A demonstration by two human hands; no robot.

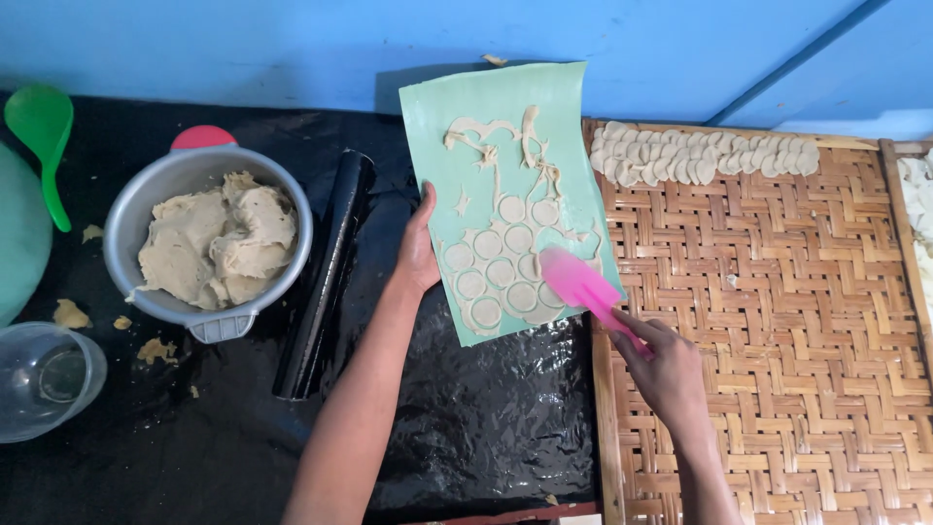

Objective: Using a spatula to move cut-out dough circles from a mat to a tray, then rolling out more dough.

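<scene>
To the right of the right hand (pixel 669 374) and under it lies one big woven bamboo tray (pixel 777 321); a second tray's edge shows at the far right. Along its far edge, well beyond the hand, sits one row of overlapping pale dough rounds (pixel 700 156), too many and too closely lapped to count. Left of the left hand (pixel 418 248) spreads one black plastic sheet (pixel 466 408) over the table. Between the two hands lies one pale green mat (pixel 486 117), flat, its right edge lapping onto the tray. On it is thin rolled dough: about ten cut discs (pixel 501 272) packed close near the hands, and stringy leftover strips (pixel 505 146) farther off. Well left of the left hand stands one metal bowl (pixel 131 224) with grey handles, heaped with lumpy beige dough (pixel 214 243). Just left of that hand lies one black rolling pin (pixel 326 272). Farther left sit one clear glass bowl (pixel 44 379), one green ladle (pixel 44 136) and a few dough crumbs (pixel 117 326).

The left hand lies flat, fingers together, pressing the mat's left edge. The right hand is closed around the handle of one pink spatula (pixel 578 282), whose blade rests on the discs at the mat's right side.
</scene>
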